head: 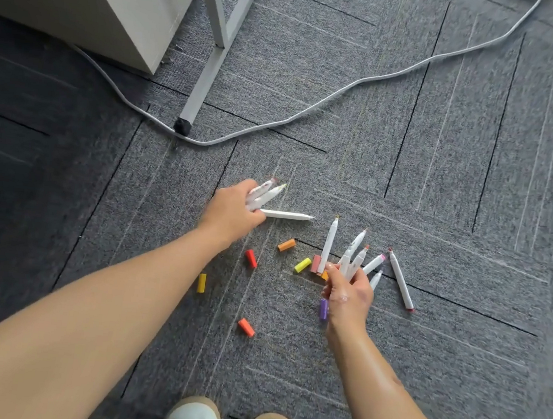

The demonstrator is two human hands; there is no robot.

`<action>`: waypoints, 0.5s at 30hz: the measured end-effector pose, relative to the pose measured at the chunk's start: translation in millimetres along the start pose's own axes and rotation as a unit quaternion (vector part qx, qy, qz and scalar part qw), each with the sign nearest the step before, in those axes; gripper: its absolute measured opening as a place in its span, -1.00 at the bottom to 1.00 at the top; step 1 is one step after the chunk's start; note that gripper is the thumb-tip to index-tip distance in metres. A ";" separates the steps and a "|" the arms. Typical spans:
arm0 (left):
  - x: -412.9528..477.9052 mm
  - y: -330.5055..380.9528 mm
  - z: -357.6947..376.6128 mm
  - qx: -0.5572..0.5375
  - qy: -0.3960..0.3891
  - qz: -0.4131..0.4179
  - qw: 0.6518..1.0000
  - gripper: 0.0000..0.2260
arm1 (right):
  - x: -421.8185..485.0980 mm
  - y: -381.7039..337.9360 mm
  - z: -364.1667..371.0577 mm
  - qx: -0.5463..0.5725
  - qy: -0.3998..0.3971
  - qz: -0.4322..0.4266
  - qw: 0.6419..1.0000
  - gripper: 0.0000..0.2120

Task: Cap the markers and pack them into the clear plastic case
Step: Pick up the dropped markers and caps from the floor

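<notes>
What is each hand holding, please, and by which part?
The left hand grips uncapped markers by their back ends; the right hand holds a fan of more markers, likewise by the back ends.

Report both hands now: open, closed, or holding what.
Left hand: closed, holding a few uncapped markers.
Right hand: closed, holding a fan of markers, tips uncapped.

Each hand [232, 209] grips white markers [354, 257], seemingly uncapped, over scattered caps [251, 258].
</notes>
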State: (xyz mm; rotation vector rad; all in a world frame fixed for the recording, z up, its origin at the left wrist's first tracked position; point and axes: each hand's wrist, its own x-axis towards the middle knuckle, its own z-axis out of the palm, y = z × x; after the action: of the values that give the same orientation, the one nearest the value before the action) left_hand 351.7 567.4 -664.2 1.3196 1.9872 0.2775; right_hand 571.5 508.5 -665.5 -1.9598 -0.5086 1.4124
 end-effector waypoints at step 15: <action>4.1 7.2 26.6 0.053 0.003 -0.029 0.998 -0.74 | 38.4 -27.6 5.8 -0.273 0.101 -0.062 0.955 -0.74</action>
State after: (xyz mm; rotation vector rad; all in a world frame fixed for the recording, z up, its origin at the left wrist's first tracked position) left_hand 373.7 568.8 -681.2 1.3251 2.0670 0.1502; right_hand 581.0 554.5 -673.4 -2.4169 -0.9877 1.0441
